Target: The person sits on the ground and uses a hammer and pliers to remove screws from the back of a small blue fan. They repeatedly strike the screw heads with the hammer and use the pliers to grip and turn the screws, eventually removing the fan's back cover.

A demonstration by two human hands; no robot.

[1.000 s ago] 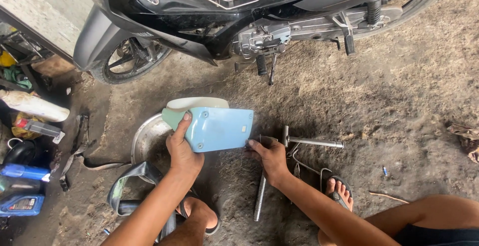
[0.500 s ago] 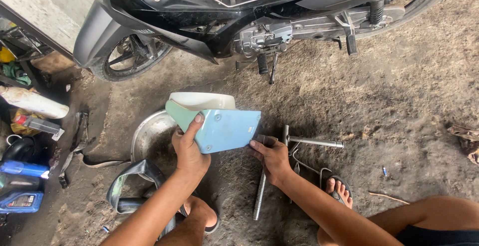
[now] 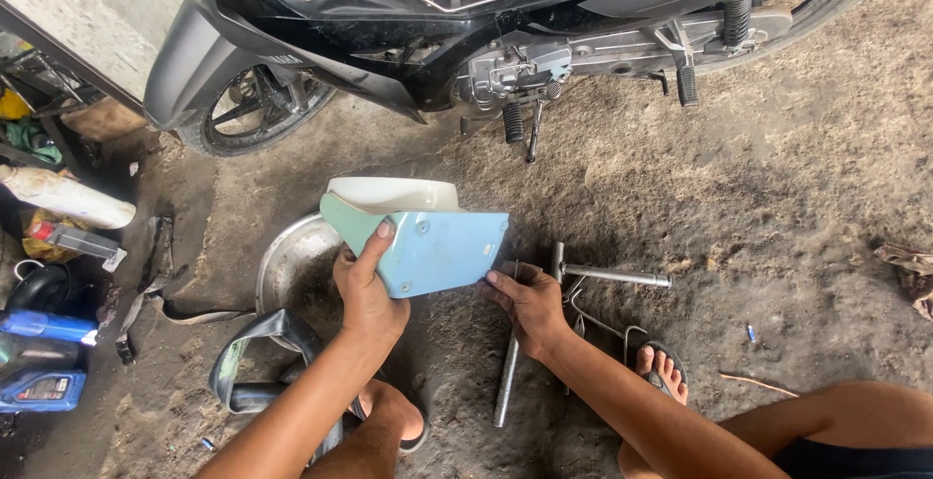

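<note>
Left hand (image 3: 369, 294) grips blue panel (image 3: 437, 251); right hand (image 3: 530, 304) touches wrench (image 3: 569, 280).

One motorcycle (image 3: 466, 32), one blue panel (image 3: 437, 251), two hands (image 3: 369, 294), two blue bottles (image 3: 44, 387).

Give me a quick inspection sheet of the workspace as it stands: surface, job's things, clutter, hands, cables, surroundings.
Surface: bare dirt floor, rough and dusty.
Job's things: light blue plastic panel held up off the floor; T-shaped metal wrench and long metal bar lying beside it.
Clutter: round metal basin, rubber inner tube, blue oil bottle, white bottle.
Hands: left hand grips the panel's lower edge; right hand is at the floor among the tools, what it pinches cannot be told.
Cables: nothing seen.
Surroundings: black motorcycle parked ahead; sandalled foot beside the tools.
</note>
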